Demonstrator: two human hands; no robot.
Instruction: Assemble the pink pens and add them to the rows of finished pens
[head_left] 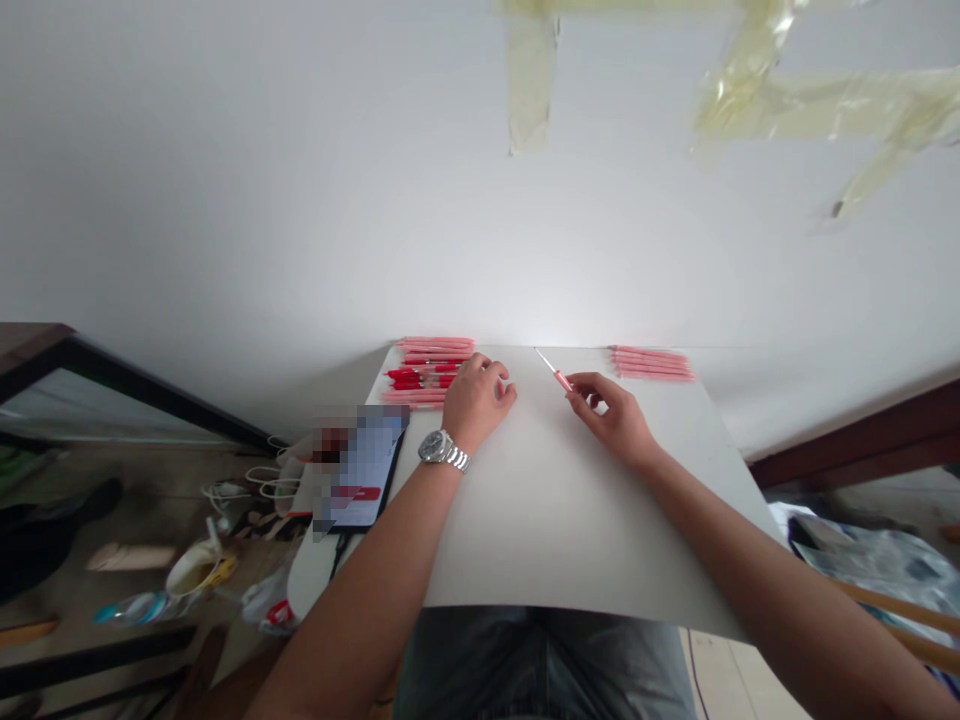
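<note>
My right hand [611, 415] pinches a pink pen barrel [562, 381] between thumb and fingers. A thin white refill [545, 360] sticks out of its far end, slanting up and left. My left hand [478, 400], with a steel watch on the wrist, is over the white table beside the right ends of a group of red and pink pens [424, 380]. Its fingers are curled, with a gap between thumb and fingertips, and nothing shows in them. At the back right lies a row of several pink pens [652, 363], beyond my right hand.
On the table's [555, 520] left side lies a tablet [367, 470], partly blurred, with a cable. The wall [450, 200] stands right behind the table's back edge. Lower left on the floor are a bottle [139, 608] and a cup [193, 568]; plastic bags [885, 560] lie at the right.
</note>
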